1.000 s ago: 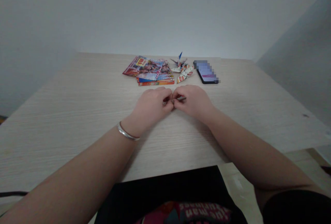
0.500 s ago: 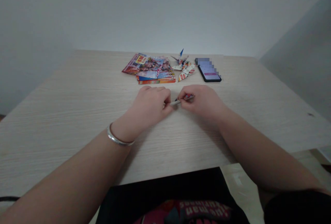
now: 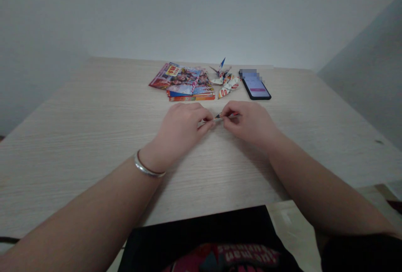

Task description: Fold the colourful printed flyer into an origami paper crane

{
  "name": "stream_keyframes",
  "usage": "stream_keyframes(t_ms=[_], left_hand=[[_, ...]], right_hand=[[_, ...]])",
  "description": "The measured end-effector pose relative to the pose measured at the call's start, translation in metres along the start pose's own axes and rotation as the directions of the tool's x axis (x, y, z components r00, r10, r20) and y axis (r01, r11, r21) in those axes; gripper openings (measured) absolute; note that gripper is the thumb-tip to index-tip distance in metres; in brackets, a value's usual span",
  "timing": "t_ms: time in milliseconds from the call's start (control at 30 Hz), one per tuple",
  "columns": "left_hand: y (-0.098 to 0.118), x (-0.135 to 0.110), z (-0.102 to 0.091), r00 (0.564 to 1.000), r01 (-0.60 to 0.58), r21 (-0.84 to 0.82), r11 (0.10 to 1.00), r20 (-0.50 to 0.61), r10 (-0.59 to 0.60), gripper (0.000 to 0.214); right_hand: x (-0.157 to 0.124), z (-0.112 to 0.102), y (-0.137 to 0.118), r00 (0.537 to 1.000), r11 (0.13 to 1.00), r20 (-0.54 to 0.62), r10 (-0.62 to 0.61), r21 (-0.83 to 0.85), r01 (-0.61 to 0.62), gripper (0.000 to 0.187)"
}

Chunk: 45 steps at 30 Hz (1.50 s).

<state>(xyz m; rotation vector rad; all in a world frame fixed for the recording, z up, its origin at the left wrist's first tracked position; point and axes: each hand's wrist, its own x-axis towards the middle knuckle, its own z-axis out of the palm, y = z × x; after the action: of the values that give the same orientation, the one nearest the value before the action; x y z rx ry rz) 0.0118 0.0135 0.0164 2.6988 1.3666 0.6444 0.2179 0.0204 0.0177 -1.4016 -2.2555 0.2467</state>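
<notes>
Left hand (image 3: 185, 127) and right hand (image 3: 251, 122) both pinch a small narrow folded strip of printed paper (image 3: 220, 116) between fingertips, held just above the pale wooden table (image 3: 94, 117). Behind: stack of colourful printed sheets (image 3: 185, 83), folded paper cranes (image 3: 226, 80), black smartphone (image 3: 257, 88).

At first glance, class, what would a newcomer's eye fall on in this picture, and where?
The left hand and the right hand meet in the middle of the table, pinching a narrow folded paper between their fingertips. Behind them, near its far edge, lie a stack of colourful printed sheets, folded paper figures to its right, and a lit phone further right. A silver bangle circles the left wrist.
</notes>
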Motion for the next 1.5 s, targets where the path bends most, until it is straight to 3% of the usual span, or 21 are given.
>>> stream_keyframes(t_ms=[267,500,733,1033,1133,1233,1300,1400,1500], left_hand=[[0.005,0.0,-0.002,0.995,-0.071,0.063,0.995,-0.059,0.075,0.024],[-0.001,-0.001,-0.008,0.989,-0.141,0.095,0.985,-0.042,0.145,0.023],[-0.01,0.0,-0.015,0.999,-0.036,0.093,0.995,0.02,0.034,0.019],[-0.019,-0.004,-0.026,0.996,0.053,0.086,0.995,0.072,-0.059,0.018],[-0.025,-0.005,-0.026,0.995,-0.004,0.089,0.996,0.097,-0.005,0.021],[-0.026,-0.004,-0.023,0.982,-0.143,0.018,0.99,0.129,0.14,0.024],[-0.023,-0.004,-0.019,0.959,-0.22,-0.092,0.971,0.164,0.233,0.025],[-0.016,-0.003,-0.012,0.896,-0.261,-0.211,0.942,0.31,0.318,0.034],[-0.014,-0.004,-0.003,0.922,-0.192,-0.204,0.96,0.298,0.248,0.035]], right_hand=[[-0.003,0.009,-0.009,0.993,0.991,-0.094,-0.065,0.111,0.075,0.007],[-0.001,0.007,0.003,0.996,0.978,-0.075,-0.047,0.199,0.061,0.009],[0.002,-0.001,0.024,0.996,0.994,-0.089,0.024,0.109,-0.015,0.009],[0.004,-0.013,0.057,0.997,0.997,-0.066,0.031,0.078,-0.026,0.011],[0.006,-0.017,0.064,0.994,0.994,-0.039,0.101,-0.04,-0.103,0.012],[0.008,-0.014,0.063,0.974,0.973,-0.056,0.22,-0.066,-0.223,0.01],[0.009,-0.009,0.059,0.972,0.972,-0.024,0.235,0.022,-0.234,0.011],[0.009,0.0,0.051,0.977,0.985,0.125,0.171,0.006,-0.173,0.021],[0.01,0.004,0.048,0.977,1.0,0.212,0.005,-0.003,-0.004,0.03]])
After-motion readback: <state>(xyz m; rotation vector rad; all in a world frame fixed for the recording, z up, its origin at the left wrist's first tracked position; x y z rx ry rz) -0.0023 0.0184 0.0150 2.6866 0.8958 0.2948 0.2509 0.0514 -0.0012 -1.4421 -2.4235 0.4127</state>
